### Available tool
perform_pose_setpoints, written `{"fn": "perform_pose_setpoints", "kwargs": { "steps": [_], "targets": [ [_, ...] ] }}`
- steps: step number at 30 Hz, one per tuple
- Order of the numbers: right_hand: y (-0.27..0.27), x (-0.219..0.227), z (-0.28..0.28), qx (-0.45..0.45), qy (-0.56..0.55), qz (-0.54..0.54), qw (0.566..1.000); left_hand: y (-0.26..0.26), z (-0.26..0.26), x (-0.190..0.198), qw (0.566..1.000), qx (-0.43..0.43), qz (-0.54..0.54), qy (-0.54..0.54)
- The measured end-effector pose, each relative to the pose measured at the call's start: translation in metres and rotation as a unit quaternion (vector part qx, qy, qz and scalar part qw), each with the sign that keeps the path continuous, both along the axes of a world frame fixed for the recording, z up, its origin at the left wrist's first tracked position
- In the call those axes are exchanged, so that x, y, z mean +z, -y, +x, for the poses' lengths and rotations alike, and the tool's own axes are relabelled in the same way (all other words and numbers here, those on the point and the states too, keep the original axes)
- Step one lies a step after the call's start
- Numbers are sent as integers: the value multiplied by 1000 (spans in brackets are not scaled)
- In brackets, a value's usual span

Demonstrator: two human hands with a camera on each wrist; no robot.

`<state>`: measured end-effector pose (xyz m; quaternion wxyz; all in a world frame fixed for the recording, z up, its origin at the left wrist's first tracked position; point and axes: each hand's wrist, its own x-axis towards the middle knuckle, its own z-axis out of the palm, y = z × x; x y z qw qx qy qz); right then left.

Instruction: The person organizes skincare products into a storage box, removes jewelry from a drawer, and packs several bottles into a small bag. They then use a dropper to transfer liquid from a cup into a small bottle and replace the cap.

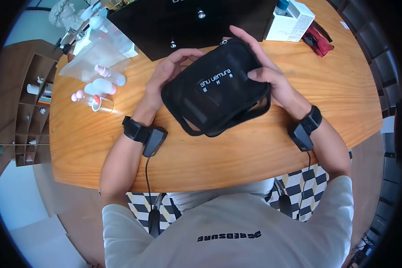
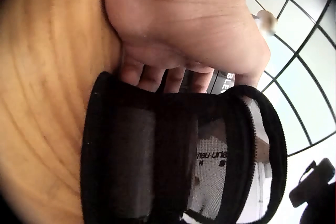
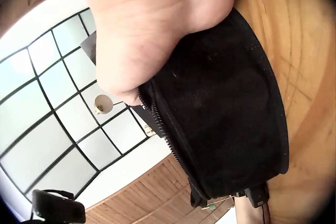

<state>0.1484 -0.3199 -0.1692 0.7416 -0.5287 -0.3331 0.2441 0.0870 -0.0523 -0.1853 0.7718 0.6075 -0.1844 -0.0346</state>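
Observation:
A black zip pouch (image 1: 216,89) with white lettering is held tilted over the wooden table, its strap loop towards the person. The left hand (image 1: 167,73) grips its left end, fingers round the far side. At the right end, the right hand (image 1: 270,73) holds the pouch with the thumb on the lettered face and a finger stretched along the edge. In the left wrist view, the left hand (image 2: 184,19) is against the pouch (image 2: 142,155), beside its see-through mesh. The right wrist view shows the right palm (image 3: 152,29) against the black side (image 3: 226,108), zip teeth along one edge.
A black drawer cabinet (image 1: 192,27) stands at the table's far side. Several small bottles (image 1: 105,85) and a clear bag (image 1: 91,58) are at the left. A white box (image 1: 290,22) and a dark red item (image 1: 318,42) lie at the far right.

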Motion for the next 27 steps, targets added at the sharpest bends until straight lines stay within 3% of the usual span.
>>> {"fn": "perform_pose_setpoints", "kwargs": {
  "steps": [4, 6, 8, 11, 14, 17, 22, 24, 27],
  "targets": [
    [1, -4, -4, 36, 18, -20, 999, 0, -2, 2, 998, -38, -23, -53],
    [-1, -9, -5, 110, -101, 49, 988, 3, 0, 0, 994, -64, 61, -68],
    [-3, -11, -4, 80, -93, 25, 992, 18, -10, 3, 997, -42, 34, -62],
    [-1, -9, 4, 74, -88, -46, 992, 26, -11, 0, 993, -94, 24, -62],
    [4, -14, 11, 102, -63, -35, 992, 34, -20, 6, 988, -86, 44, -123],
    [3, -5, 13, 102, 20, -105, 989, 40, -25, 14, 986, -82, 43, -140],
    [3, 4, 5, 59, 225, -117, 966, 38, -28, 22, 981, -100, 41, -162],
    [5, 6, 4, 58, 229, -112, 965, 33, -26, 18, 968, -172, 72, -170],
    [8, 8, 4, 112, 157, -125, 973, 35, -25, 17, 969, -180, 94, -140]
  ]
}}
